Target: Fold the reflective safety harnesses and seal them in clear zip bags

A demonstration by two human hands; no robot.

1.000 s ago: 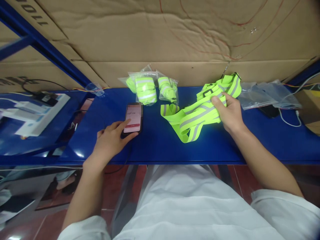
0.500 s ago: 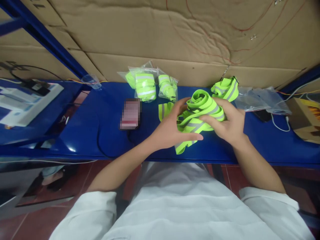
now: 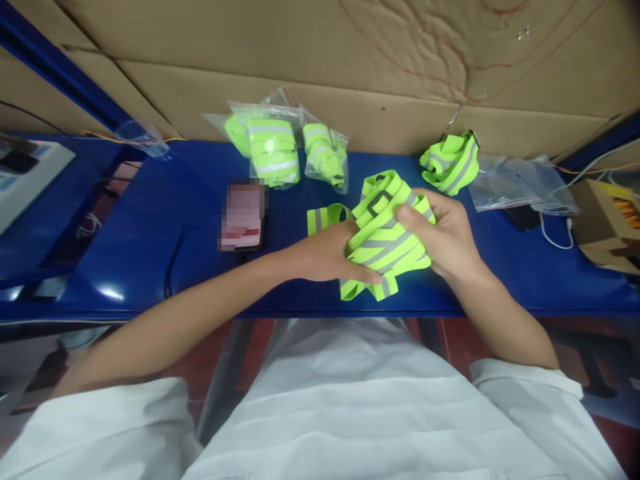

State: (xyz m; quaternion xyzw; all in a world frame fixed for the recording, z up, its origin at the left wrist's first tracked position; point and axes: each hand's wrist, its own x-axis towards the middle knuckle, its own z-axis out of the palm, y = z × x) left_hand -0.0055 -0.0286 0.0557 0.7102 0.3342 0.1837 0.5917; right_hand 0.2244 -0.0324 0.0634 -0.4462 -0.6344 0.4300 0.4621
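A neon-yellow reflective strap vest (image 3: 386, 233) with grey bands and a black buckle is bunched up over the blue shelf (image 3: 165, 220). My left hand (image 3: 327, 257) grips it from the left, fingers tucked under the fabric. My right hand (image 3: 445, 237) clasps it from the right, thumb on top. A loose strap end (image 3: 323, 217) trails to the left of the bundle.
A phone (image 3: 243, 215) lies left of the hands. Two bagged vests (image 3: 273, 150) (image 3: 325, 155) sit at the back against cardboard. Another rolled vest (image 3: 450, 160), empty clear bags (image 3: 520, 187) and a white cable (image 3: 555, 233) lie at the right, with a cardboard box (image 3: 607, 223) beyond.
My left hand left the phone and moved right onto the vest. Both hands have gathered the spread-out straps into a tight bundle.
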